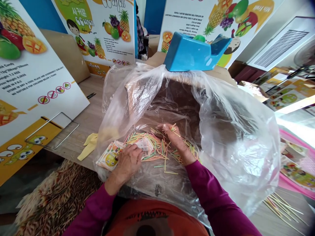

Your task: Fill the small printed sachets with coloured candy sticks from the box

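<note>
- Large printed cartons (pixel 110 41) with fruit pictures stand around a wood-toned table (pixel 92 106), and a fan (pixel 306 55) shows at the far right.
- A clear plastic bag (pixel 221 131) spreads over the table, its wide mouth open toward the person; a blue tape dispenser (pixel 189 54) sits just behind its top edge.
- A loose pile of thin pastel sticks (pixel 159 146) lies inside the bag's mouth, between and around the two hands, with a few strays nearer the person.
- The right hand (pixel 173 135) is raised over the pile, its grip together, clamped on a few of the sticks.
- The left hand (pixel 130 160) lies low, palm down, over a printed packet (pixel 112 155) at its left and a paler packet (pixel 147 144) by its fingertips; I cannot tell whether its grip is closed on either.
- A yellow glove-like piece (pixel 89 146) lies left of the bag, near a bent wire frame (pixel 75 124).
- At the right, more sticks (pixel 285 209) lie on the table beside a pink tray (pixel 286 178) with packets in it.
</note>
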### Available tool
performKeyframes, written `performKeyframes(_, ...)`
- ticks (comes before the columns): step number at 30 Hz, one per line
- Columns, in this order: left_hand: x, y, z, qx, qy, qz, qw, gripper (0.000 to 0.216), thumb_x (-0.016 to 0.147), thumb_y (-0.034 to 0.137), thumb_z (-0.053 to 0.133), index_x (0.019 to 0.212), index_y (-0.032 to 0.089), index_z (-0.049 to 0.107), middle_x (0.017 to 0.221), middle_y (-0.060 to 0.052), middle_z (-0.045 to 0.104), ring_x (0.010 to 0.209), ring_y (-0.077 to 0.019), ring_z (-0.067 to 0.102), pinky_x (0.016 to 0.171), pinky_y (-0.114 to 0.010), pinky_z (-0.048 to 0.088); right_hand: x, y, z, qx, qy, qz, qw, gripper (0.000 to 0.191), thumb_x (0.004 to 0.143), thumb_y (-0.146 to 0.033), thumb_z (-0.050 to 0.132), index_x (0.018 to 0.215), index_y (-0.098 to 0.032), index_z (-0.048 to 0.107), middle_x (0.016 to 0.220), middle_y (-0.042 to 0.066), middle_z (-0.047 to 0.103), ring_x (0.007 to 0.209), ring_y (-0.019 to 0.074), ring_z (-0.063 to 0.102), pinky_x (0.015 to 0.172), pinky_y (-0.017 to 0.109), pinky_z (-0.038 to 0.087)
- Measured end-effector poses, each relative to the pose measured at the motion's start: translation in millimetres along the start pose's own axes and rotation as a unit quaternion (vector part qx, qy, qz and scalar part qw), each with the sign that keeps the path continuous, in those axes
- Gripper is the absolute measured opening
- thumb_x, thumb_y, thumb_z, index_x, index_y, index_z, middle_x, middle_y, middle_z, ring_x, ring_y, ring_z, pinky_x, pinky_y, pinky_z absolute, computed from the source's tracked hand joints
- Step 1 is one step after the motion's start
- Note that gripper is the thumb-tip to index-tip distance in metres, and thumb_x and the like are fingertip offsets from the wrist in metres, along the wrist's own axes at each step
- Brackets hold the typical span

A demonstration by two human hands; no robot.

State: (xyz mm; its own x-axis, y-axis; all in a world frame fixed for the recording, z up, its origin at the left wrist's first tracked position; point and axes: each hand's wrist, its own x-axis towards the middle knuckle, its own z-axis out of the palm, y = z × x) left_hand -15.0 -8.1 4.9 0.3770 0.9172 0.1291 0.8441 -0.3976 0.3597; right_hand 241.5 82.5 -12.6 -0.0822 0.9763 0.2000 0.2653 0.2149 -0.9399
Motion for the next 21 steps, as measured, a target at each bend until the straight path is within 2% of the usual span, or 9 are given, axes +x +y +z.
performKeyframes(4, 3, 0, 1, 0.015, -0.005, -0.024, 1.000, 0.024, 0.100, 0.016, 0.065, 0.079, 0.021, 0.076, 0.089, -0.008, 0.074, 0.091, -0.0251, 0.067, 0.078, -0.037, 0.047, 5, 6, 1, -0.077, -0.025, -0.016, 0.997, 0.047, 0.093, -0.073, 0.069, 0.092, -0.028, 0.084, 0.124, 0.012, 0.081, 0.137, 0.0371, 0.064, 0.125, 0.061, 0.037)
performKeyframes(7, 1, 1, 3, 0.017, 0.006, -0.024, 1.000, 0.025, 0.101, 0.017, 0.064, 0.080, 0.021, 0.077, 0.089, -0.008, 0.074, 0.092, -0.0250, 0.067, 0.080, -0.037, 0.047, 9, 6, 2, -0.055, -0.016, -0.018, 0.998, 0.050, 0.090, -0.074, 0.072, 0.080, -0.026, 0.081, 0.122, 0.013, 0.081, 0.131, 0.0367, 0.067, 0.123, 0.060, 0.039)
performKeyframes(9, -1, 0, 4, 0.014, 0.009, -0.023, 1.000, 0.026, 0.102, 0.018, 0.063, 0.081, 0.021, 0.078, 0.090, -0.008, 0.075, 0.092, -0.0247, 0.067, 0.080, -0.037, 0.048, 10, 1, 1, 0.003, 0.014, -0.018, 1.000, 0.049, 0.094, -0.073, 0.068, 0.085, -0.026, 0.081, 0.122, 0.011, 0.081, 0.126, 0.0324, 0.069, 0.119, 0.054, 0.045)
performKeyframes(10, -1, 0, 4, 0.014, 0.008, -0.023, 1.000, 0.026, 0.102, 0.018, 0.062, 0.082, 0.021, 0.078, 0.090, -0.008, 0.075, 0.092, -0.0246, 0.067, 0.081, -0.037, 0.048, 10, -4, -1, 0.038, 0.030, -0.013, 0.999, 0.048, 0.094, -0.072, 0.068, 0.091, -0.027, 0.082, 0.116, 0.010, 0.081, 0.119, 0.0297, 0.071, 0.114, 0.050, 0.049)
performKeyframes(12, 0, -1, 3, 0.017, 0.002, -0.023, 1.000, 0.026, 0.103, 0.019, 0.061, 0.084, 0.021, 0.079, 0.092, -0.008, 0.076, 0.093, -0.0249, 0.068, 0.081, -0.037, 0.048, 9, -12, -6, 0.097, 0.048, 0.011, 0.994, 0.047, 0.094, -0.072, 0.069, 0.107, -0.028, 0.081, 0.087, 0.004, 0.076, 0.087, 0.0226, 0.071, 0.093, 0.042, 0.057)
performKeyframes(14, 1, -1, 1, 0.026, -0.010, -0.024, 0.999, 0.025, 0.103, 0.019, 0.061, 0.086, 0.021, 0.079, 0.094, -0.008, 0.077, 0.093, -0.0256, 0.068, 0.080, -0.038, 0.048, 3, -20, -15, 0.106, 0.046, 0.040, 0.992, 0.051, 0.092, -0.073, 0.070, 0.110, -0.026, 0.079, 0.061, -0.005, 0.056, 0.058, 0.0159, 0.053, 0.067, 0.033, 0.051)
performKeyframes(16, 0, 0, 0, 0.032, -0.016, -0.020, 0.999, 0.023, 0.103, 0.020, 0.061, 0.091, 0.021, 0.080, 0.096, -0.008, 0.078, 0.094, -0.0262, 0.068, 0.080, -0.038, 0.048, -11, -26, -24, 0.039, 0.015, 0.052, 0.998, 0.048, 0.093, -0.071, 0.068, 0.094, -0.024, 0.076, 0.057, -0.007, 0.045, 0.053, 0.0135, 0.041, 0.058, 0.030, 0.042)
performKeyframes(18, -2, 0, -1, 0.031, -0.014, -0.006, 0.999, 0.020, 0.102, 0.020, 0.062, 0.094, 0.021, 0.080, 0.099, -0.008, 0.078, 0.095, -0.0264, 0.068, 0.081, -0.038, 0.048, -31, -31, -27, -0.102, -0.046, 0.069, 0.991, 0.047, 0.098, -0.065, 0.061, 0.077, -0.023, 0.068, 0.060, -0.004, 0.050, 0.058, 0.0142, 0.045, 0.060, 0.030, 0.040)
performKeyframes(21, -4, 0, 2, 0.031, 0.004, 0.015, 0.999, 0.020, 0.100, 0.018, 0.064, 0.086, 0.021, 0.078, 0.095, -0.008, 0.076, 0.094, -0.0261, 0.066, 0.080, -0.038, 0.048, -56, -35, -16, -0.292, -0.101, 0.121, 0.943, 0.036, 0.098, -0.051, 0.062, 0.076, -0.023, 0.067, 0.071, 0.003, 0.065, 0.068, 0.0189, 0.058, 0.069, 0.032, 0.043)
